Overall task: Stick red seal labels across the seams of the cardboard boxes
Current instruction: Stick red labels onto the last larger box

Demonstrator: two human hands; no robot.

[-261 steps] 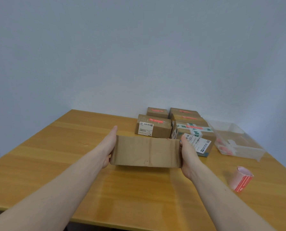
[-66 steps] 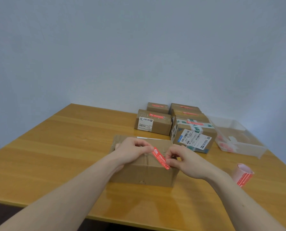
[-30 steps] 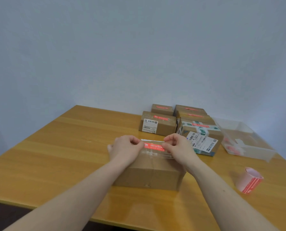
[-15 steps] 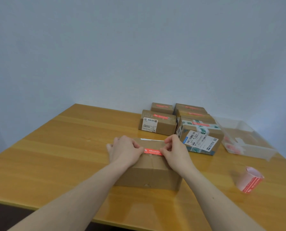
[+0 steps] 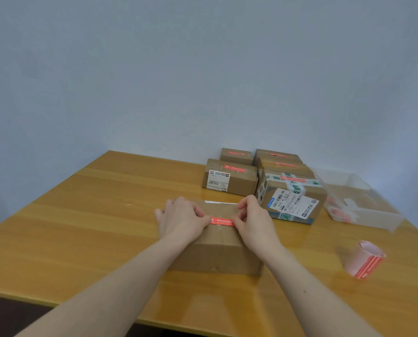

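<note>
Clear plastic bin [image 5: 383, 216] holds red labels [image 5: 342, 213].

The table [image 5: 86, 229] is yellowish wood with a glossy varnish that mirrors the matt brown cardboard box [image 5: 215, 251] standing on it. On top of that box lies a slick red paper label [image 5: 222, 221]. To the box's right are a clear plastic tray [image 5: 363, 205] and a pink paper label roll [image 5: 363, 262].

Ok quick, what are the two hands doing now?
Left hand: pinches the left end of the red label.
Right hand: pinches its right end, on the box.
</note>
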